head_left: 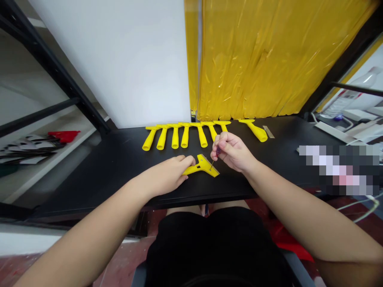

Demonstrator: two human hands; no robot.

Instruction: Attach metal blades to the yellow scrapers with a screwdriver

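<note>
My left hand point(172, 173) is closed round the handle of a yellow scraper point(204, 165), holding it low over the black table point(119, 179). The scraper's wide head points right, and a thin strip runs along its edge. In my right hand point(233, 151) is a small screwdriver point(218, 153) with a dark reddish handle, pinched between the fingers. Its thin shaft slants down to the scraper's head, where the tip meets a spot near the lower corner. Whether the tip sits in a screw is too small to tell.
Several more yellow scrapers point(184, 137) lie in a row along the table's back edge. One scraper point(254, 129) lies apart at the right, beside a small flat strip point(268, 132). Black frame posts point(60, 67) stand at the sides. A plastic bottle point(344, 97) is at far right.
</note>
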